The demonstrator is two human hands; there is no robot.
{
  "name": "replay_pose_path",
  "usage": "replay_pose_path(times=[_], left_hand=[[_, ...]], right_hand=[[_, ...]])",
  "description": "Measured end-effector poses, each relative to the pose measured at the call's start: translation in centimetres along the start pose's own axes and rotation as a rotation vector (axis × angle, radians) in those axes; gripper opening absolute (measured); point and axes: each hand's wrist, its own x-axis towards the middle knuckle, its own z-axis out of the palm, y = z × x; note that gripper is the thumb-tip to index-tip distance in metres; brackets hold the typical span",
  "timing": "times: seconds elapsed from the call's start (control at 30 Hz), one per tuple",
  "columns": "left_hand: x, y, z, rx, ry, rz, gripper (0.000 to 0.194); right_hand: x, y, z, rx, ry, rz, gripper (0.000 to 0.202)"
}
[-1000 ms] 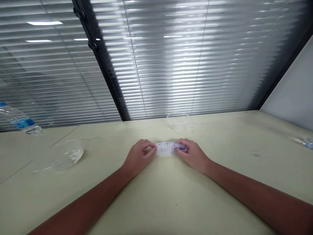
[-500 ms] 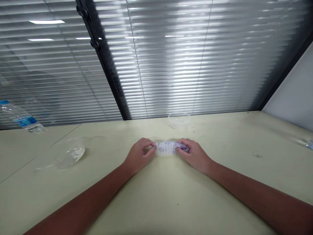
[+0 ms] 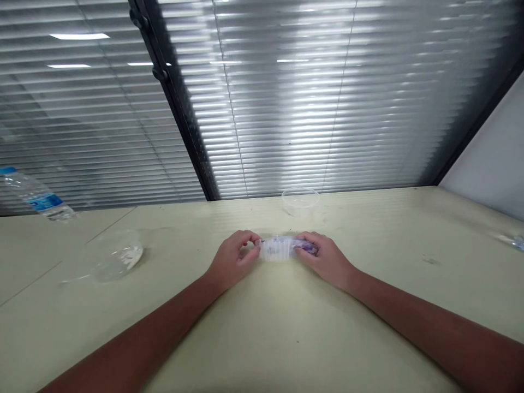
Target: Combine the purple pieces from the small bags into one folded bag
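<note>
A small, translucent plastic-looking packet [image 3: 277, 248] with whitish ribs and a purple-printed end lies crosswise on the table between my hands; its contents are too blurred to name. Thumb and index finger of my left hand [image 3: 234, 255] pinch its left end. At the other side, my right hand [image 3: 325, 256] is closed around the purple end, with the thumb in front and the fingers behind. Just beyond the packet stands a clear round plastic tub [image 3: 300, 201].
To the left a clear plastic piece [image 3: 118, 259] with a white patch rests on the pale table [image 3: 262, 338]. A water bottle [image 3: 39, 196] with a blue cap appears tilted at far left. Another clear item [image 3: 518, 242] is cut off at the right edge. Window blinds [image 3: 278, 109] rise behind.
My left fingertips have shifted very slightly left at the packet's end. My right hand keeps its grip, and the other things are where they were.
</note>
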Motion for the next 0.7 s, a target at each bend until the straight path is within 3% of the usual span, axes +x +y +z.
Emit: replay_pose_path(times=[0.17,0.43,0.7], left_hand=[[-0.1,0.1,0.1,-0.071,0.032,-0.149,0.007],[0.2,-0.5,0.2,-0.092,0.025,0.0,0.008],[0.5,-1.0,0.1,-0.214,-0.053,0.007,0.017]], right_hand=[[-0.1,0.2,0.0,0.001,-0.01,-0.017,0.022],[0.1,0.1,0.1,-0.004,0.0,-0.011,0.024],[0.0,-0.2,0.0,-0.02,0.001,-0.01,0.024]])
